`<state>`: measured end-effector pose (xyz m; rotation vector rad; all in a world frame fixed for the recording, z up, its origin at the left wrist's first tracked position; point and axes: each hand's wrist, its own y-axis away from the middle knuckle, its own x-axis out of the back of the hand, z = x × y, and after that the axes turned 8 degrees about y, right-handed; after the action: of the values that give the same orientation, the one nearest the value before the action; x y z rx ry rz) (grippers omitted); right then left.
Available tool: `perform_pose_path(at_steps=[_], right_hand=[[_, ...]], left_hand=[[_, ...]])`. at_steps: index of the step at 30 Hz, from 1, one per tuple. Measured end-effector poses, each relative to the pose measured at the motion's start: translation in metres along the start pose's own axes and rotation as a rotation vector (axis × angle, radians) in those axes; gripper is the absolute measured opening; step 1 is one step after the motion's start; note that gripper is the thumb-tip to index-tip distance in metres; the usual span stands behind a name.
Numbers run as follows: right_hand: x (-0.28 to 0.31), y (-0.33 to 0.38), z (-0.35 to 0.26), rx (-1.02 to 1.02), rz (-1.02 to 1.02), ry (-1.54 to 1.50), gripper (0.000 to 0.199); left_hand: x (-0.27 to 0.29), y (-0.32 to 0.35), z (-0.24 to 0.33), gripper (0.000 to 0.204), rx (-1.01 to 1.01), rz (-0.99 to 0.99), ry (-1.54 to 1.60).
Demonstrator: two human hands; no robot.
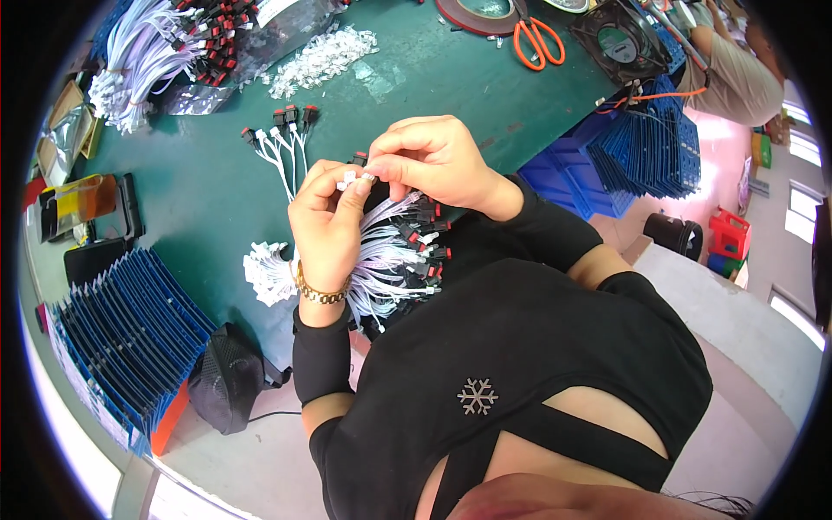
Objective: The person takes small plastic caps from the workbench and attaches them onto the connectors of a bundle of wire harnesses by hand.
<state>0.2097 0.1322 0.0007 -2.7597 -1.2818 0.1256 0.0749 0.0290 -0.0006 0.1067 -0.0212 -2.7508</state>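
Note:
My left hand (322, 227), with a gold band at its wrist, pinches a small white plug housing (349, 177) between thumb and forefinger. Close against it, the closed fingertips of my right hand (440, 163) grip a small pale end piece, possibly a wire terminal, too small to make out. Under my left hand and wrist lies a thick bundle of white wires (381, 260) with black-and-red switches at one end and white plugs at the other. Just beyond my left hand, several loose switch leads (284, 143) lie on the green table (208, 186).
Farther back are a heap of small clear housings (325, 61), a larger wire bundle (156, 52), orange-handled scissors (537, 43), a tape roll (477, 12) and a black fan (617, 39). Racked blue boards (130, 338) stand left; a blue bin (576, 178) is right. A person's leg (741, 82) shows far right.

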Motion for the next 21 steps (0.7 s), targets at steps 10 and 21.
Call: perform_pose_path(at_steps=[10,21], right_hand=[[0.0080,-0.0068,-0.0034,-0.188,-0.098,-0.071,0.008],[0.0045,-0.0024,0.0038,-0.157,-0.043,-0.128,0.008]], left_hand=[[0.0023,0.0018,0.0032,0.005,0.132,-0.046,0.223],[0.0003,0.0006,0.0033,0.005,0.138,0.000,0.139]])
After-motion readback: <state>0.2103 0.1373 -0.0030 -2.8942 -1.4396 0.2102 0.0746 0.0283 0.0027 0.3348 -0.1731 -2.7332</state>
